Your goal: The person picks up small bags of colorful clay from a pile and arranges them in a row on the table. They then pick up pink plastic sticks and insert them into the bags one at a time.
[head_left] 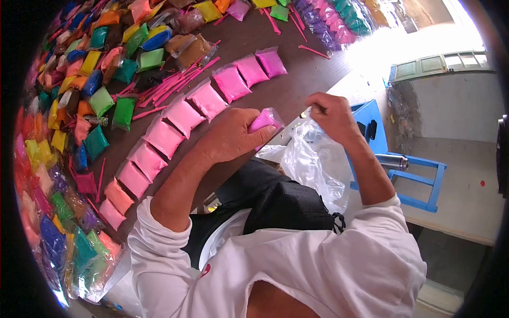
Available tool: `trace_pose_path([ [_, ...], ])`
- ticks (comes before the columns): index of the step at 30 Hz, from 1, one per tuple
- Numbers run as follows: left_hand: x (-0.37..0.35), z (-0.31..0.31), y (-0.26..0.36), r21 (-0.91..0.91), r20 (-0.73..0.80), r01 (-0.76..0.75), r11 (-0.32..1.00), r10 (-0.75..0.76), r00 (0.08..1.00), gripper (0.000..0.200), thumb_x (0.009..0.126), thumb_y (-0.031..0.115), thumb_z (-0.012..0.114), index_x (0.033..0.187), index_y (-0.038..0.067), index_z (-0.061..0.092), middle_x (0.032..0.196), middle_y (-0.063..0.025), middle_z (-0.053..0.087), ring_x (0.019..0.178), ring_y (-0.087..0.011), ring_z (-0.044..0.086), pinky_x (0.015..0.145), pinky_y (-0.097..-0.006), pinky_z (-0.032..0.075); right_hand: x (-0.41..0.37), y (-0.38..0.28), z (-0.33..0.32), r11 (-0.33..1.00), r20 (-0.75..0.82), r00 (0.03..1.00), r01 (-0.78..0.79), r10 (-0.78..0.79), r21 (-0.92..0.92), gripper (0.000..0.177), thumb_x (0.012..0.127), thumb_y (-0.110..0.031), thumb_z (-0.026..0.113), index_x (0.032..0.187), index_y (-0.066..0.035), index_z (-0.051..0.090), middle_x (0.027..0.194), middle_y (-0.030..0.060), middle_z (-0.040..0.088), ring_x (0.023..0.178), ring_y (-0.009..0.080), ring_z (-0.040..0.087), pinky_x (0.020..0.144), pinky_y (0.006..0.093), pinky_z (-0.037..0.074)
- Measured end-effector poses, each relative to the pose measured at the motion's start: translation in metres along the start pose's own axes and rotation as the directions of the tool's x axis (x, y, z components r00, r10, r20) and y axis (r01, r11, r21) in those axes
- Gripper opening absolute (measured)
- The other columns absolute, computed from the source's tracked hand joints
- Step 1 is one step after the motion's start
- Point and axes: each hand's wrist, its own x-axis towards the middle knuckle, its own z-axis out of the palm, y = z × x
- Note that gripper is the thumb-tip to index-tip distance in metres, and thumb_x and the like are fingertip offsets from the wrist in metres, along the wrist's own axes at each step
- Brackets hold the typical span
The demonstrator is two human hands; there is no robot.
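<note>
My left hand is closed around a small clear packet of pinkish-purple material, just over the table's edge. My right hand is curled closed, raised to the right of that packet and apart from it. Whatever its fingers pinch, if anything, is hidden or too small to name. Beyond my left forearm, a curved row of filled packets lies on the brown table. It runs from a magenta packet through light pink packets to an orange-pink packet and a last pink one.
Thin pink sticks lie behind the row. Many coloured packets pile up on the left. A clear plastic bag hangs near my lap, beside a blue stool and a metal flask.
</note>
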Motion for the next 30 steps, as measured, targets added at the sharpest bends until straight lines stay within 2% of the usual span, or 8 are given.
trace_pose_path([
  [3, 0.0, -0.001, 0.003, 0.025, 0.015, 0.0, 1.0, 0.0, 1.0, 0.038, 0.084, 0.037, 0.066, 0.078, -0.001, 0.062, 0.071, -0.0203, 0.06, 0.065, -0.0336, 0.059, 0.061, -0.0416, 0.044, -0.011, 0.009, -0.013, 0.963, -0.092, 0.962, -0.263, 0.257, -0.056, 0.019, 0.08, -0.009, 0.065, 0.098, -0.003, 0.069, 0.087, 0.0129, 0.07, 0.079, 0.024, 0.067, 0.071, 0.0329, 0.053],
  [6, -0.001, 0.003, 0.001, -0.008, 0.006, 0.026, 1.0, -0.026, 1.0, 0.037, 0.085, 0.035, 0.066, 0.081, -0.001, 0.063, 0.071, -0.0192, 0.061, 0.064, -0.0311, 0.059, 0.061, -0.0401, 0.044, -0.013, 0.033, -0.006, 0.973, -0.216, 0.95, 0.212, -0.227, -0.093, 0.025, 0.081, -0.013, 0.07, 0.104, -0.004, 0.069, 0.101, 0.0121, 0.069, 0.089, 0.0245, 0.065, 0.074, 0.0317, 0.053],
  [7, -0.001, 0.002, 0.003, -0.042, 0.013, 0.041, 0.998, -0.041, 0.999, 0.036, 0.085, 0.034, 0.066, 0.082, -0.001, 0.064, 0.071, -0.0187, 0.061, 0.064, -0.0304, 0.059, 0.062, -0.0397, 0.045, -0.015, 0.019, -0.001, 0.98, -0.208, 0.962, 0.193, -0.179, 0.051, 0.025, 0.083, -0.016, 0.07, 0.105, -0.005, 0.069, 0.107, 0.0127, 0.067, 0.094, 0.0225, 0.063, 0.075, 0.0314, 0.053],
  [10, -0.001, 0.001, 0.006, -0.079, 0.031, 0.056, 0.995, -0.054, 0.998, 0.034, 0.085, 0.032, 0.066, 0.086, -0.001, 0.064, 0.072, -0.0173, 0.062, 0.065, -0.0284, 0.06, 0.063, -0.0386, 0.045, -0.017, 0.0, 0.013, 0.88, 0.127, 0.992, -0.05, -0.011, 0.472, 0.028, 0.09, -0.026, 0.066, 0.104, -0.001, 0.068, 0.09, 0.007, 0.069, 0.081, 0.0141, 0.062, 0.072, 0.029, 0.05],
  [16, 0.0, 0.003, 0.001, -0.097, 0.034, 0.035, 0.995, -0.032, 0.999, 0.033, 0.086, 0.033, 0.065, 0.088, 0.0, 0.064, 0.073, -0.0164, 0.063, 0.067, -0.0281, 0.06, 0.063, -0.0387, 0.046, -0.007, -0.024, 0.024, 0.848, 0.274, 0.959, -0.084, -0.074, 0.523, 0.035, 0.095, -0.033, 0.06, 0.094, 0.001, 0.069, 0.079, 0.0069, 0.068, 0.068, 0.0103, 0.062, 0.059, 0.0257, 0.048],
  [22, -0.001, 0.002, 0.004, -0.074, 0.031, -0.008, 0.997, 0.01, 0.999, 0.034, 0.084, 0.033, 0.066, 0.084, 0.0, 0.064, 0.074, -0.0179, 0.062, 0.067, -0.0296, 0.06, 0.062, -0.0392, 0.045, 0.002, -0.038, 0.019, 0.845, 0.482, 0.876, -0.241, -0.023, 0.478, 0.027, 0.097, -0.023, 0.056, 0.091, 0.001, 0.066, 0.078, 0.0065, 0.069, 0.061, 0.0092, 0.063, 0.05, 0.0223, 0.046],
  [28, -0.002, -0.002, 0.012, 0.032, 0.035, -0.013, 0.999, 0.012, 0.999, 0.035, 0.083, 0.032, 0.069, 0.08, -0.001, 0.062, 0.071, -0.0188, 0.06, 0.066, -0.0318, 0.06, 0.061, -0.0398, 0.045, 0.004, -0.043, 0.01, 0.911, 0.537, 0.843, -0.191, -0.039, 0.366, 0.018, 0.092, -0.012, 0.055, 0.093, 0.002, 0.066, 0.077, 0.006, 0.068, 0.063, 0.0088, 0.063, 0.053, 0.0231, 0.049],
  [30, -0.002, -0.002, 0.014, 0.04, 0.039, -0.005, 0.999, 0.004, 0.999, 0.034, 0.083, 0.032, 0.069, 0.079, -0.001, 0.061, 0.07, -0.0172, 0.059, 0.065, -0.0297, 0.058, 0.06, -0.039, 0.044, 0.004, -0.043, 0.01, 0.933, 0.527, 0.848, -0.141, -0.059, 0.331, 0.019, 0.088, -0.013, 0.057, 0.091, 0.004, 0.066, 0.075, 0.0095, 0.067, 0.063, 0.0138, 0.065, 0.055, 0.028, 0.051],
])
